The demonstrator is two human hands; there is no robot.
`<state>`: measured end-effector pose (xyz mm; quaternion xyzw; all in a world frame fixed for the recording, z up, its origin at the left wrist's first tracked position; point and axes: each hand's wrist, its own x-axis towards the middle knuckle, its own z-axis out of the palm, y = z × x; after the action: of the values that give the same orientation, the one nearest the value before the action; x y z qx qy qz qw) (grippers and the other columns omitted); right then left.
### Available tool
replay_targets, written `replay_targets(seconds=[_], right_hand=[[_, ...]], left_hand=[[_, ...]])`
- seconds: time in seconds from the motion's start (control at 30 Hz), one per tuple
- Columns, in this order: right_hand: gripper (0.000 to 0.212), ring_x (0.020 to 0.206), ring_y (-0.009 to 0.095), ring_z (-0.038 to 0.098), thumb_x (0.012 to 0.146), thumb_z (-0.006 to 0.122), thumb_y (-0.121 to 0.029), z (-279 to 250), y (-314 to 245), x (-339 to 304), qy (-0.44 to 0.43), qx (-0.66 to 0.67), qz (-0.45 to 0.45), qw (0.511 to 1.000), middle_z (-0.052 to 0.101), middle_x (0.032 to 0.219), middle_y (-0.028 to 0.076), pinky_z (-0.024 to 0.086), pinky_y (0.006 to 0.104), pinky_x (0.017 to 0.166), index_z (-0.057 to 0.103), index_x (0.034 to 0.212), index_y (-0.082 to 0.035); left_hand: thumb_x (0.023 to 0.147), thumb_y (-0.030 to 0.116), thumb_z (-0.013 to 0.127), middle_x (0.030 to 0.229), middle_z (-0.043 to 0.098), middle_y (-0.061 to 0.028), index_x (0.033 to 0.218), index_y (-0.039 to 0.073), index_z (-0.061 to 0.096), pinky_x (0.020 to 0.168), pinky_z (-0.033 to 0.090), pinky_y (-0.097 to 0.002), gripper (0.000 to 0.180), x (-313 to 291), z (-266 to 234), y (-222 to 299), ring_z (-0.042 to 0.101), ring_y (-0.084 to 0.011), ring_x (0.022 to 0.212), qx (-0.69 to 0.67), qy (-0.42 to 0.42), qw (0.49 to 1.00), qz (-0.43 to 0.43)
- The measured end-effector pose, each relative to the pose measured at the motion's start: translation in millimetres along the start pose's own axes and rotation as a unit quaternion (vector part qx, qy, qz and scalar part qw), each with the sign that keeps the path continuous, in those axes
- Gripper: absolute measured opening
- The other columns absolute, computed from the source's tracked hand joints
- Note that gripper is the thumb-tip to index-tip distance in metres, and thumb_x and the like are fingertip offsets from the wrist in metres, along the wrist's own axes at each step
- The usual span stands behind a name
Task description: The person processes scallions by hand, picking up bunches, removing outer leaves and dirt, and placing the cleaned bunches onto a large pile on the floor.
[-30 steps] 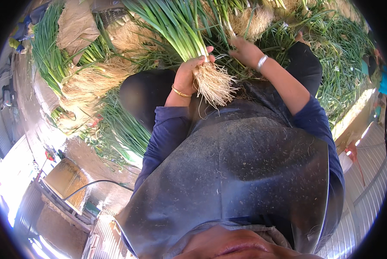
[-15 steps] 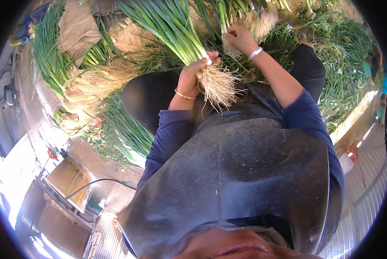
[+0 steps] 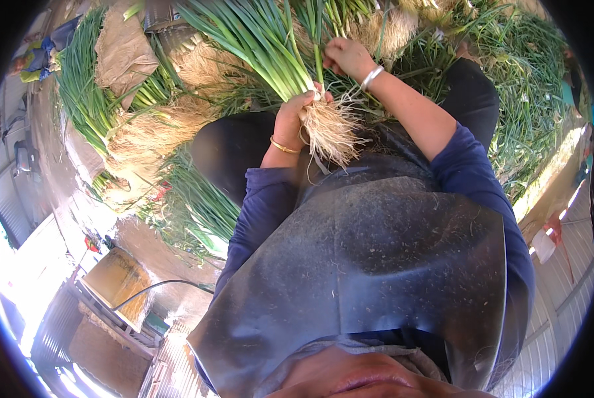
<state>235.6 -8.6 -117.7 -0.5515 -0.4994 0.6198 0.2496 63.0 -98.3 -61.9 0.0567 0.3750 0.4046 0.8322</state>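
Note:
A thick bunch of spring onions [image 3: 280, 63] rests in my left hand [image 3: 292, 119], whose fingers wrap round the white stems just above the roots. The green leaves point away from me and the pale, stringy roots [image 3: 330, 129] hang toward my lap. To the right of the bunch, my right hand [image 3: 350, 58] has its fingers curled in. At its fingertips stands a single spring onion stalk [image 3: 318, 60], close along the bunch's right side. My palm hides part of the grip.
Root-heavy spring onion bundles [image 3: 158, 129] lie at left, one partly under brown sacking [image 3: 121, 56]. More bundles [image 3: 390, 33] lie beyond my hands. Loose green leaves [image 3: 522, 93] cover the ground at right. My dark knees [image 3: 234, 149] and apron [image 3: 350, 252] are close below the hands.
My right hand has moved left with the single spring onion, bringing it against the bunch. The left hand keeps its hold almost in place.

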Motion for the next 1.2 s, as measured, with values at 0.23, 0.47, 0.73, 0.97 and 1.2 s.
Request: replay_targets(seconds=[0.23, 0.47, 0.73, 0.97, 1.2], right_hand=[[0.043, 0.054, 0.011, 0.055, 0.088, 0.055, -0.041, 11, 6, -37, 0.043, 0.097, 0.067, 0.992, 0.061, 0.076, 0.008, 0.047, 0.0246, 0.053, 0.055, 0.097, 0.001], [0.028, 0.053, 0.008, 0.048, 0.091, 0.054, -0.033, -6, 13, -2, -0.033, 0.054, 0.035, 0.997, 0.058, 0.072, 0.002, 0.044, 0.0228, 0.051, 0.052, 0.094, -0.005], [0.02, 0.056, 0.009, 0.05, 0.092, 0.053, -0.027, 3, -8, 4, -0.147, 0.355, 0.038, 0.922, 0.061, 0.077, 0.004, 0.046, 0.0226, 0.058, 0.051, 0.093, -0.007], [0.018, 0.067, 0.022, 0.062, 0.085, 0.058, -0.015, -3, 84, -52, -0.162, -0.067, -0.091, 0.98, 0.063, 0.077, 0.011, 0.051, 0.0313, 0.062, 0.06, 0.099, -0.003], [0.028, 0.088, 0.033, 0.062, 0.087, 0.047, -0.022, -28, 99, -22, -0.167, -0.656, -0.122, 0.726, 0.063, 0.099, 0.02, 0.049, 0.039, 0.076, 0.06, 0.106, -0.005]], left_hand=[[0.081, 0.012, 0.052, 0.091, 0.06, -0.0159, 0.106, 0.001, 0.051, 0.073, 0.052, -0.0386, 0.027, -1, 1, -4, 0.06, -0.0262, 0.087, -0.012, 0.048, 0.999, -0.002], [0.081, 0.026, 0.054, 0.094, 0.055, -0.0146, 0.104, 0.003, 0.051, 0.072, 0.048, -0.0365, 0.033, -5, 3, 6, 0.054, -0.0257, 0.084, -0.099, -0.064, 0.992, 0.053], [0.084, 0.034, 0.054, 0.087, 0.046, -0.0081, 0.1, 0.007, 0.051, 0.061, 0.044, -0.0331, 0.031, -19, 25, 10, 0.045, -0.0197, 0.073, -0.18, -0.043, 0.982, 0.028], [0.086, 0.041, 0.053, 0.106, 0.059, -0.0261, 0.117, 0.003, 0.049, 0.084, 0.05, -0.0467, 0.048, -12, 17, 8, 0.061, -0.0348, 0.095, -0.079, -0.024, 0.997, 0.013], [0.078, 0.036, 0.062, 0.085, 0.054, -0.0082, 0.114, 0.002, 0.048, 0.067, 0.046, -0.03, 0.051, -26, 26, 14, 0.052, -0.0216, 0.076, -0.051, -0.135, 0.984, 0.105]])
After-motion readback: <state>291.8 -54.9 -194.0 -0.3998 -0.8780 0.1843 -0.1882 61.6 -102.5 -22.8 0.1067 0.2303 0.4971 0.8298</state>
